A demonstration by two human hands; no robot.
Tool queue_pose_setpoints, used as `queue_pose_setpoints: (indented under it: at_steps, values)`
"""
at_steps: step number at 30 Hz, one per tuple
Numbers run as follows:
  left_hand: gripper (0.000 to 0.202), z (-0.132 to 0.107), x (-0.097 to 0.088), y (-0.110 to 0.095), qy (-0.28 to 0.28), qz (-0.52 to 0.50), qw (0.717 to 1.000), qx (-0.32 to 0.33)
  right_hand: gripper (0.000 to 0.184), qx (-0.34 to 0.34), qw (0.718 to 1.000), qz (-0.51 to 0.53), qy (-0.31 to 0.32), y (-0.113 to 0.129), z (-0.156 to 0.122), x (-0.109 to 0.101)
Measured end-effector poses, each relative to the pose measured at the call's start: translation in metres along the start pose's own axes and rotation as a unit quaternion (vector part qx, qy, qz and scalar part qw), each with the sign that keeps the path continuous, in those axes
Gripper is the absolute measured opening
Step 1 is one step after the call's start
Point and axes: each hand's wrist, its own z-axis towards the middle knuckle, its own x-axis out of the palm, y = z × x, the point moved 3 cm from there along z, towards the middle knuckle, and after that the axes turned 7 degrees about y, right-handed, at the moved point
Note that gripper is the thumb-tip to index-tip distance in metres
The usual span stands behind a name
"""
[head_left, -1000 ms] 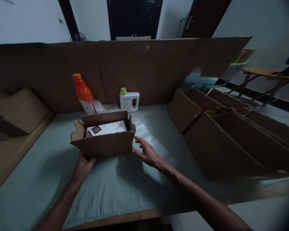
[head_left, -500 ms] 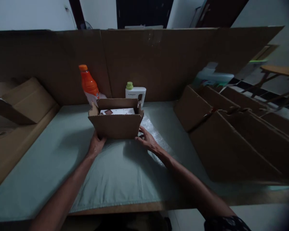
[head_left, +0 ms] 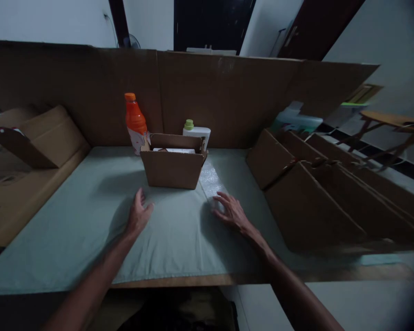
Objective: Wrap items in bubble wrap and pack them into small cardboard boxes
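Note:
A small open-topped cardboard box (head_left: pixel 172 170) stands on the pale green cloth (head_left: pixel 172 234), with a white item (head_left: pixel 181 150) partly showing inside. Just short of its lower left corner, my left hand (head_left: pixel 138 215) is apart from it, thumb and fingers spread around nothing. My right hand (head_left: pixel 230 209) hovers to the right of the box, fingers parted and holding nothing. Behind the box are an orange-capped bottle (head_left: pixel 135 120) and a white bottle with a green cap (head_left: pixel 197 132), whose lower part the box hides.
A cardboard divider box (head_left: pixel 317 207) with several compartments stands at the right, a teal-tinted bottle (head_left: pixel 298 122) behind it. More cardboard (head_left: pixel 55 135) lies at the left. A cardboard wall (head_left: pixel 227 101) spans the back. Bubble wrap (head_left: pixel 210 179) lies beside the small box.
Both hands have let go of the small cardboard box and drawn apart from its sides. The box now sits further back, overlapping more of the white bottle. The camera view has shifted slightly.

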Motion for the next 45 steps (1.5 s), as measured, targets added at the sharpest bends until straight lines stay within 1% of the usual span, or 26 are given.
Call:
queue_pose_setpoints:
  at_steps: [1,3,4,6,8,10,11,13,16,18,20,21,23,25,27,29,31,34,36,37,38,40,42,45]
  values:
    - [0.072,-0.022,-0.002,0.004,0.012,0.001,1.000,0.008,0.042,0.012,0.998,-0.051,0.018,-0.001,-0.011,-0.002]
    - [0.066,-0.066,-0.002,0.008,0.044,0.022,0.998,0.041,0.031,0.048,0.990,-0.124,0.038,0.002,-0.025,-0.008]
    - [0.063,-0.086,-0.002,0.009,0.057,0.032,0.996,0.053,0.026,0.067,0.986,-0.149,0.041,0.006,-0.029,-0.012]
    - [0.059,-0.121,-0.003,0.007,0.064,0.039,0.995,0.068,0.022,0.089,0.978,-0.181,0.050,0.020,-0.035,-0.019]
    - [0.057,-0.149,-0.003,0.004,0.068,0.022,0.995,0.064,0.022,0.083,0.976,-0.190,0.064,0.041,-0.043,-0.023]
    - [0.054,-0.169,-0.004,-0.002,0.087,-0.020,0.995,0.036,0.024,0.043,0.981,-0.173,0.081,0.067,-0.055,-0.022]
    - [0.054,-0.176,-0.003,-0.005,0.108,-0.051,0.993,0.014,0.025,0.018,0.983,-0.157,0.088,0.081,-0.062,-0.019]
    - [0.061,-0.183,0.000,-0.014,0.153,-0.126,0.980,-0.033,0.024,-0.037,0.987,-0.117,0.099,0.108,-0.075,-0.007]
    - [0.077,-0.178,0.005,-0.029,0.194,-0.209,0.955,-0.082,0.017,-0.112,0.984,-0.073,0.117,0.145,-0.088,0.021]
    - [0.078,-0.167,0.009,-0.036,0.204,-0.213,0.951,-0.089,0.018,-0.155,0.977,-0.056,0.132,0.163,-0.094,0.037]
    - [0.069,-0.156,0.013,-0.039,0.216,-0.179,0.956,-0.084,0.021,-0.184,0.971,-0.045,0.146,0.173,-0.099,0.044]
    - [0.062,-0.151,0.015,-0.038,0.219,-0.158,0.959,-0.083,0.022,-0.197,0.967,-0.038,0.154,0.176,-0.102,0.044]
    - [0.048,-0.143,0.018,-0.034,0.214,-0.131,0.965,-0.084,0.023,-0.217,0.962,-0.008,0.163,0.173,-0.106,0.037]
    - [0.040,-0.140,0.019,-0.030,0.197,-0.133,0.967,-0.086,0.030,-0.214,0.963,0.047,0.155,0.162,-0.103,0.024]
    - [0.034,-0.139,0.021,-0.027,0.185,-0.139,0.969,-0.085,0.034,-0.161,0.974,0.105,0.116,0.142,-0.088,0.010]
    - [0.029,-0.139,0.021,-0.026,0.177,-0.140,0.971,-0.083,0.035,-0.089,0.984,0.138,0.068,0.119,-0.059,0.001]
    - [0.028,-0.139,0.021,-0.027,0.169,-0.136,0.973,-0.080,0.037,-0.039,0.988,0.145,0.029,0.098,-0.021,-0.004]
    - [0.029,-0.138,0.020,-0.027,0.163,-0.125,0.975,-0.079,0.040,-0.020,0.989,0.144,-0.001,0.080,0.037,-0.003]
    - [0.029,-0.138,0.020,-0.026,0.159,-0.120,0.977,-0.080,0.045,-0.019,0.989,0.146,-0.015,0.074,0.067,-0.001]
    - [0.029,-0.137,0.019,-0.025,0.156,-0.119,0.977,-0.081,0.048,-0.021,0.989,0.147,-0.019,0.071,0.077,0.001]
    - [0.029,-0.137,0.019,-0.025,0.153,-0.119,0.978,-0.081,0.051,-0.024,0.989,0.147,-0.020,0.069,0.084,0.005]
    - [0.028,-0.137,0.019,-0.024,0.142,-0.121,0.979,-0.082,0.056,-0.033,0.989,0.142,-0.017,0.063,0.087,0.014]
    - [0.027,-0.137,0.019,-0.023,0.129,-0.126,0.980,-0.084,0.056,-0.039,0.991,0.131,-0.008,0.056,0.079,0.026]
    - [0.030,-0.139,0.018,-0.024,0.115,-0.127,0.981,-0.091,0.049,-0.051,0.993,0.104,-0.005,0.050,0.061,0.040]
